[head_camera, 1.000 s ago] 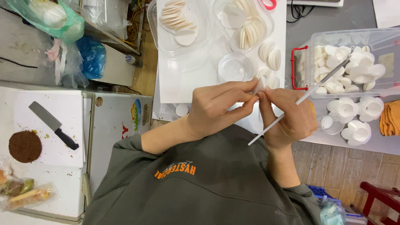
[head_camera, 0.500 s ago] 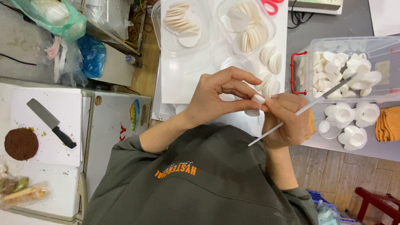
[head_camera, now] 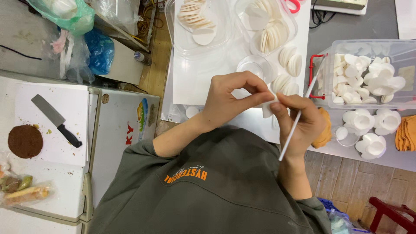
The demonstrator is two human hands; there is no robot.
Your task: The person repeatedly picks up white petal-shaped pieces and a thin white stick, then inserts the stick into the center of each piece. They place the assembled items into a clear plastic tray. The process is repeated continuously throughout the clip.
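**White petal pinched between both hands**

A small white petal piece (head_camera: 267, 109) is pinched at chest height by the left hand (head_camera: 229, 102) and right hand (head_camera: 303, 123), which also clasps a thin white stick (head_camera: 297, 123) (slanting up). Behind, a clear bin (head_camera: 329, 93) holds white flower shapes on the bench (head_camera: 203, 80).

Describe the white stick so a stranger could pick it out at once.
Start at the clear bin of white petal pieces on the right. The stick slants from the bin's red handle down through the right hand, which grips it while pinching a small white piece with the left hand. It is the only long, thin white thing among round discs.
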